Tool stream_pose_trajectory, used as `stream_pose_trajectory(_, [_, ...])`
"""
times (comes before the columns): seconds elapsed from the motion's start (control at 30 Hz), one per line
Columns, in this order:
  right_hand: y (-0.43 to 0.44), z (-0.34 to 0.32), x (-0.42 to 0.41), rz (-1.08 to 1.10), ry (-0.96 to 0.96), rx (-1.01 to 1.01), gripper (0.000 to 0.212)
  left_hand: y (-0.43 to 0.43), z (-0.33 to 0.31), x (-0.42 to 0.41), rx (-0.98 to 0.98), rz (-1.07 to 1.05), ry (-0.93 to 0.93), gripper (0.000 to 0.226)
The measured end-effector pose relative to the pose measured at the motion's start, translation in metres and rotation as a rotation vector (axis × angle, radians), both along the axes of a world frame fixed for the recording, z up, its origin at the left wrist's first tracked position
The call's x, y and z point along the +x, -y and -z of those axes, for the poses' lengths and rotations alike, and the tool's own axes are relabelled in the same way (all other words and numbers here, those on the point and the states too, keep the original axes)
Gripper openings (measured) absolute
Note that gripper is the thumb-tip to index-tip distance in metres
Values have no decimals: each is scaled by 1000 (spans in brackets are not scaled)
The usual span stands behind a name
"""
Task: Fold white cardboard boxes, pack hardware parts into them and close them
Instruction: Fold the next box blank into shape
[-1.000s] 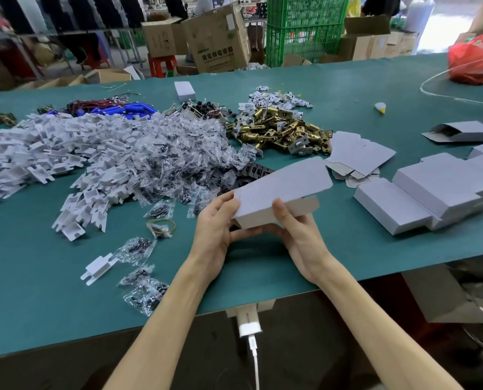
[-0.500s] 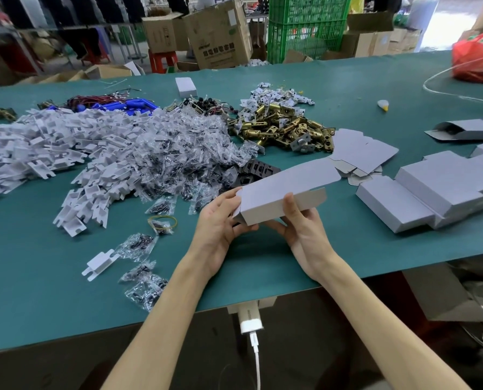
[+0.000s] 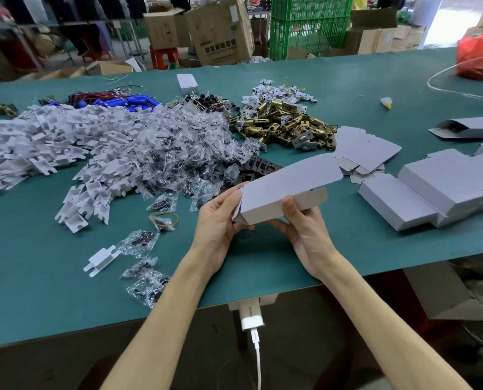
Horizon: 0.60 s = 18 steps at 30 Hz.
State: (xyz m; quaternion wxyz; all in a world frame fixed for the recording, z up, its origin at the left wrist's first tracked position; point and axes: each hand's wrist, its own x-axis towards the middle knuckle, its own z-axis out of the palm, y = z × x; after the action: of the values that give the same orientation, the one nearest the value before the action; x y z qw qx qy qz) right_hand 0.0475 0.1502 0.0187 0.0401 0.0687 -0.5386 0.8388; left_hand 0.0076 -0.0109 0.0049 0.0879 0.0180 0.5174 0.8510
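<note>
I hold a half-folded white cardboard box (image 3: 285, 187) just above the green table (image 3: 37, 277) near its front edge. My left hand (image 3: 220, 218) grips the box's near left end, thumb on top and fingers under the end flap. My right hand (image 3: 305, 223) grips the near side wall, its thumb pressed on that wall. The far end of the box is open, with a flap sticking out. Brass latch parts (image 3: 285, 125) lie in a heap behind the box. Folded white boxes (image 3: 442, 187) are stacked at the right.
Flat box blanks (image 3: 366, 150) lie right of the brass heap. Small bags of screws (image 3: 178, 153) and white plastic pieces (image 3: 37, 144) cover the left half. Black plates (image 3: 258, 166) sit behind the held box. A red bag (image 3: 479, 57) is far right. A charger (image 3: 250, 316) hangs at the table edge.
The box has turned a little in my hands, and its near side wall now stands more upright. My right thumb has moved up onto that wall. Both hands stay in place.
</note>
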Motion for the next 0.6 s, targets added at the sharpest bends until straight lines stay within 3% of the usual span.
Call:
stream_pose_trajectory(0.07, [-1,1,0,5,-4,9,44,0,0,0,-5,-3,3,26])
stream_pose_trajectory(0.27, [-1,3,-1,45,15,38,77,0,1,-2,-5,-20,35,25])
stream_pose_trajectory(0.43, [-2,4,-2,32,11,20,63,0,0,-3,6,-9,51,27])
stream_pose_trajectory(0.6, [-1,4,-2,26,3,19,65,1,0,-3,18,-16,71,29])
